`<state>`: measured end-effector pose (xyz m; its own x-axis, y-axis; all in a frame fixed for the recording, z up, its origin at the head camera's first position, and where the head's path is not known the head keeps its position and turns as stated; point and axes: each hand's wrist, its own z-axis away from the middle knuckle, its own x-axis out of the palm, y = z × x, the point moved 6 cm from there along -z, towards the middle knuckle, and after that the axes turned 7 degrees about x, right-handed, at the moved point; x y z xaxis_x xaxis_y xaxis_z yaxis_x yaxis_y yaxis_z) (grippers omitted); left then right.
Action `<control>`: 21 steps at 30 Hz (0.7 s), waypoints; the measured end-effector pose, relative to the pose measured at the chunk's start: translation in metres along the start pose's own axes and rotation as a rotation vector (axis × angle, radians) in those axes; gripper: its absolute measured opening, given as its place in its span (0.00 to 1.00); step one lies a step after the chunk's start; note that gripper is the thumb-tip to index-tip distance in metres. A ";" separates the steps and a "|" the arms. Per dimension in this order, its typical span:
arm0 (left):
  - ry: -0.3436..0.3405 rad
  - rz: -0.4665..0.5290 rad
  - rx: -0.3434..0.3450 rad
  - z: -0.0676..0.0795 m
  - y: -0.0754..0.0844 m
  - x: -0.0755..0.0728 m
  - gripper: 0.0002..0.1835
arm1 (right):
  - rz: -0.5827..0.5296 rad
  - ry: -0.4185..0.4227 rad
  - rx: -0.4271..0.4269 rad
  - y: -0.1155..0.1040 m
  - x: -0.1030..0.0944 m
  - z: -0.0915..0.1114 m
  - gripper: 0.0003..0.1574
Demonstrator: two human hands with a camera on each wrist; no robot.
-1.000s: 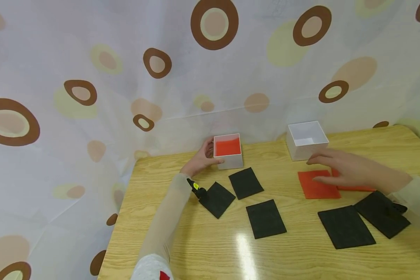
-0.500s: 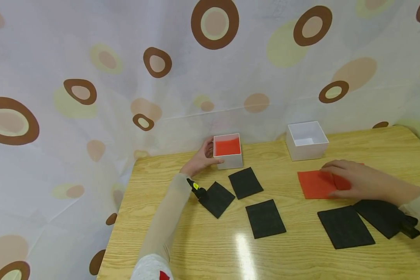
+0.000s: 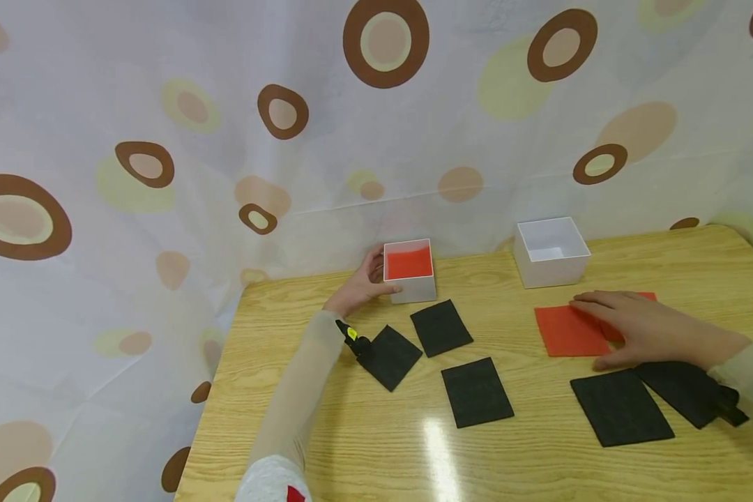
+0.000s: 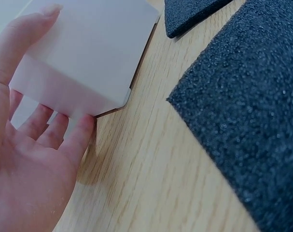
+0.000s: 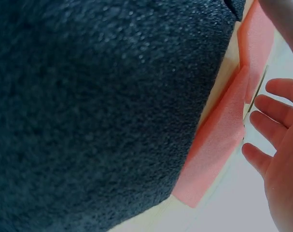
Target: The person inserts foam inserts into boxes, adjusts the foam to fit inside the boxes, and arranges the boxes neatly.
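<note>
Two red squares point(image 3: 571, 331) lie on the table point(image 3: 527, 460), partly hidden by the right hand point(image 3: 652, 329), fingers loose, gripping nothing; contact is hard to tell. Boxed: a red piece point(image 3: 409, 265), inside the left box point(image 3: 415, 290), gripped by the left hand point(image 3: 360, 286). Unboxed: both red squares, five black squares point(image 3: 477, 392).

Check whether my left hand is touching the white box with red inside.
Touching. The left wrist view shows it: the left hand grips the white box, thumb across one wall, fingers against the adjoining one.
</note>
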<state>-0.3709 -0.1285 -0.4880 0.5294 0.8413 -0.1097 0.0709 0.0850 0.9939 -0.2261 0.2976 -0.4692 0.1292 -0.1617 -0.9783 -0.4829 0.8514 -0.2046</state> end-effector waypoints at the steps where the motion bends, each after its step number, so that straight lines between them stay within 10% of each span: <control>1: 0.000 0.001 0.001 0.000 0.000 0.000 0.52 | 0.005 0.000 -0.001 0.000 0.000 0.000 0.65; 21: 0.009 -0.008 -0.007 0.000 0.002 0.001 0.53 | 0.065 0.098 -0.092 -0.001 -0.001 -0.006 0.54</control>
<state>-0.3704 -0.1278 -0.4860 0.5210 0.8454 -0.1180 0.0693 0.0959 0.9930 -0.2305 0.2940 -0.4681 0.0121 -0.1594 -0.9871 -0.5651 0.8134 -0.1383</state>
